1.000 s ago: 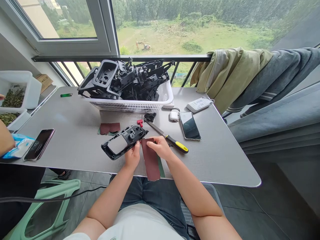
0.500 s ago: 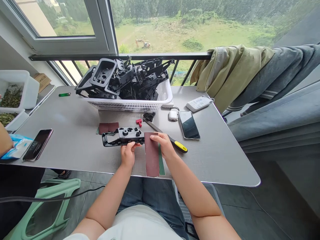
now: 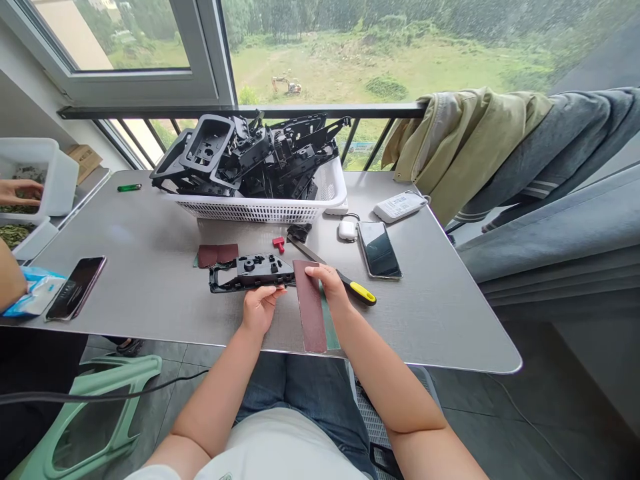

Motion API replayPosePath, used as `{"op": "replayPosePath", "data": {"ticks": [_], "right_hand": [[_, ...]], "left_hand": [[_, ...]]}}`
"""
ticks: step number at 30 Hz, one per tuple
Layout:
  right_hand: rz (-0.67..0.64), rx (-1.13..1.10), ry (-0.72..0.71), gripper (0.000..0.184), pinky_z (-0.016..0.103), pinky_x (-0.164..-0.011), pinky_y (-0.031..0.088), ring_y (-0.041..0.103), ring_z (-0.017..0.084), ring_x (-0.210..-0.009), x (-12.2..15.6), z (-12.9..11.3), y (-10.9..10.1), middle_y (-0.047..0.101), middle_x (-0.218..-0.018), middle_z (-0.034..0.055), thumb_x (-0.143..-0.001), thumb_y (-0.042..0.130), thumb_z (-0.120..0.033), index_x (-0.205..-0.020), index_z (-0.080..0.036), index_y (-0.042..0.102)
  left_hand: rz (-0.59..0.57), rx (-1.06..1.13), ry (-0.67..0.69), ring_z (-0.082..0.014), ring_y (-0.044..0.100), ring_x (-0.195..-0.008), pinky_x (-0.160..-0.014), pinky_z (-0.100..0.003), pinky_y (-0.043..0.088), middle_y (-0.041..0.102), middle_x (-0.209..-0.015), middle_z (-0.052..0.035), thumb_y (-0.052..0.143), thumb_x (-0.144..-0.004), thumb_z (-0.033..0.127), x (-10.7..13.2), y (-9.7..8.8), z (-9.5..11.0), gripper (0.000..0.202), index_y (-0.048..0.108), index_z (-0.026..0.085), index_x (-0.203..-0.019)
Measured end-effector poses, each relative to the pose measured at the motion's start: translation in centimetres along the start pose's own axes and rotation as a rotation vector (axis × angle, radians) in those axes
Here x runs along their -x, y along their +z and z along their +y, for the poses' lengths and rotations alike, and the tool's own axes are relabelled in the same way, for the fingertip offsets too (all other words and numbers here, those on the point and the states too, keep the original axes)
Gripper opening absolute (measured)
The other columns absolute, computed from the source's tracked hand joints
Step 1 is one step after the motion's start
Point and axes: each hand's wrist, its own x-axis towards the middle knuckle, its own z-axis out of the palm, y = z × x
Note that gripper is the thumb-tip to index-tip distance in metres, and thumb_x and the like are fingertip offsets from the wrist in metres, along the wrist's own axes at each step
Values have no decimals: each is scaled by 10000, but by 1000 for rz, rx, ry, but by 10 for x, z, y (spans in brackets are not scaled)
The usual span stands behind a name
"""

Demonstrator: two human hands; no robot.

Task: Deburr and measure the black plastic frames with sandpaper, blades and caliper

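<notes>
Though some of its fingers are tucked out of sight beneath, my left hand (image 3: 259, 312) grips the black plastic part (image 3: 253, 270) by its near edge, out over the desk (image 3: 430, 327). Whether the part touches the desktop, I can't tell. My right hand (image 3: 331, 287) pinches the top of the brown sandpaper (image 3: 311, 310), thumb in front, the other fingers mostly hidden behind it. A green strip (image 3: 331, 327) shows along its edge; I can't make out whether that's a 2nd sheet or the folded back. The part's right end meets the sandpaper's edge in my view, and I can't say if the 2 touch.

My right hand also covers some of the file (image 3: 361, 291), whose tip lies by a crumpled black scrap (image 3: 299, 231) I can't identify. Beyond, a white basket (image 3: 270, 211) holds more black pieces (image 3: 265, 153), too tangled to count. Far left, another person's hand (image 3: 23, 191) reaches into a white tub (image 3: 63, 183), both cut off by the picture's edge.
</notes>
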Motion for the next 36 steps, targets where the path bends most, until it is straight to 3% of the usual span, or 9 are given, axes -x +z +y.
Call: {"op": "replayPosePath", "data": {"ticks": [6,12,16,22,28,33,36], "right_hand": [[-68,-62,16,313,250,-449,363,435,117,-463,10,2,9,552,-513,-3,-607,692,-477,-562,-181,598],[-112,-13,-27,324,252,-487,351,421,110,-493,11,6,15,518,-510,-13,-583,720,-457,-517,-175,575],[-85,44,-75,326,257,-502,352,424,116,-515,9,4,9,514,-524,-13,-636,682,-453,-521,-181,546],[-40,168,-167,303,260,-518,330,400,114,-528,8,-1,3,473,-517,-21,-680,615,-394,-495,-195,482],[-91,297,-237,290,262,-511,298,389,110,-514,13,-2,8,441,-483,-28,-676,588,-334,-459,-199,450],[-78,334,-248,283,258,-496,276,348,105,-505,12,-4,6,403,-482,-35,-695,542,-335,-472,-206,427],[-98,342,-238,277,261,-500,277,354,105,-505,12,-3,6,398,-479,-33,-681,542,-331,-464,-204,424]], "left_hand": [[-63,-45,50,-187,709,-722,-714,-293,558,757,-756,-31,860,-518,227,3,6,0,271,745,167,-756],[-43,-127,135,-255,722,-854,-829,-353,544,759,-762,-40,888,-500,324,3,7,-3,393,744,157,-825],[-4,-185,222,-241,720,-860,-833,-334,546,767,-821,-56,867,-553,368,0,1,-10,355,739,165,-815],[22,-226,249,-256,722,-856,-770,-324,564,765,-813,-66,862,-566,446,2,-3,-13,368,733,170,-771],[24,-304,338,-258,710,-954,-926,-335,508,768,-878,-66,835,-621,475,5,-4,-14,364,744,183,-817],[-26,-307,321,-264,717,-912,-887,-350,530,766,-842,-64,788,-662,542,4,-8,-18,380,752,192,-806],[6,-319,356,-246,715,-904,-905,-330,519,766,-839,-49,812,-641,520,3,-9,-19,365,757,201,-809]]}}
